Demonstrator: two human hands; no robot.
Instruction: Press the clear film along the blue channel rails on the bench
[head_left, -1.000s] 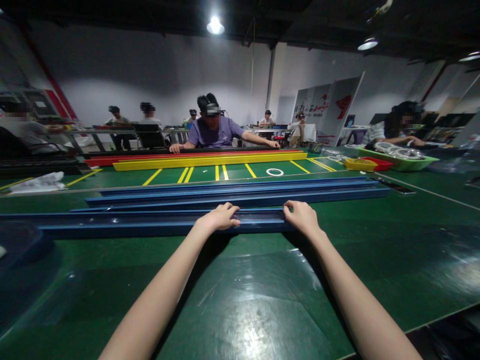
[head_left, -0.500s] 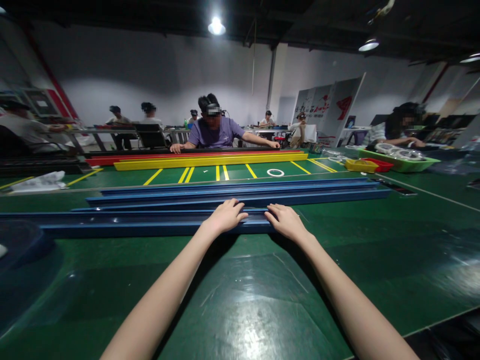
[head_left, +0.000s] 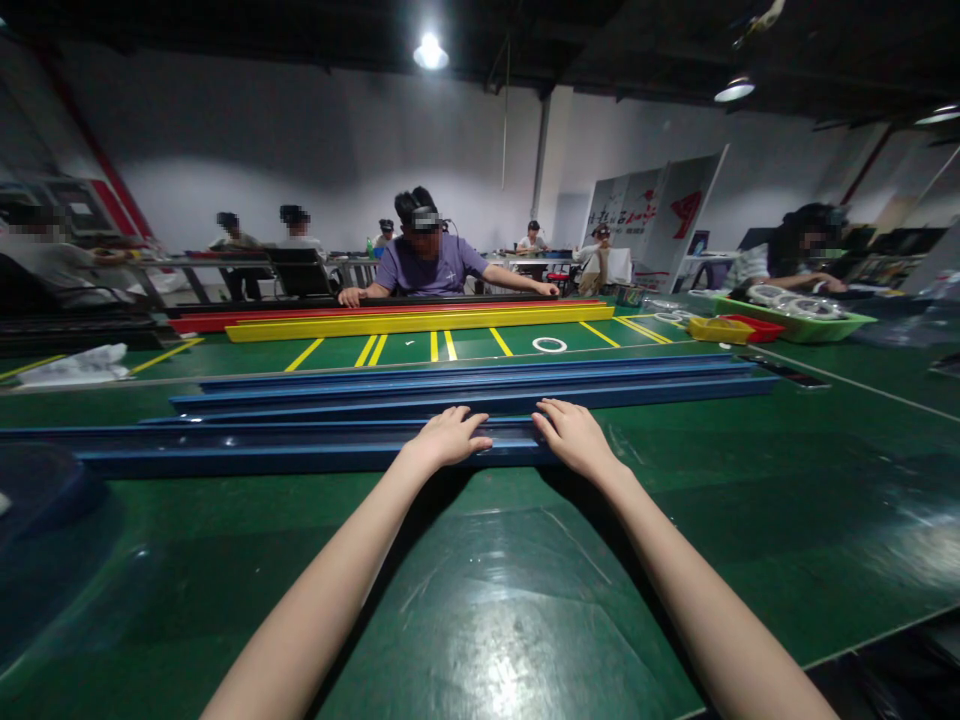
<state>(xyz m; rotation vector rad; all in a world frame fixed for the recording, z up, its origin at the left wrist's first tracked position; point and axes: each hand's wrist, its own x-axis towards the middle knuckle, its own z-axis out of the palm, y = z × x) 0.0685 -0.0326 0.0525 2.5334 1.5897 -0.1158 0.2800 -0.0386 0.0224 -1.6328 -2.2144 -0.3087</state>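
A long blue channel rail (head_left: 262, 448) lies across the green table (head_left: 750, 500) nearest to me. My left hand (head_left: 448, 438) rests flat on top of it, fingers stretched out toward the right. My right hand (head_left: 571, 436) lies flat over the rail's right end, fingers spread and pointing left. The two hands sit close together, a small gap between their fingertips. Neither hand wraps round the rail. Just behind lie two more blue rails (head_left: 480, 385), side by side and longer to the right.
A person in a purple shirt (head_left: 430, 262) sits opposite with hands on red and yellow rails (head_left: 420, 320). A white tape ring (head_left: 550, 344) lies mid-table. Green, yellow and red trays (head_left: 795, 322) stand far right. A clear plastic cover (head_left: 45, 530) sits at my left. Other people work behind.
My right hand has slid left along the near rail, from its end toward my left hand, and flattened. My left hand's fingers stretched out slightly.
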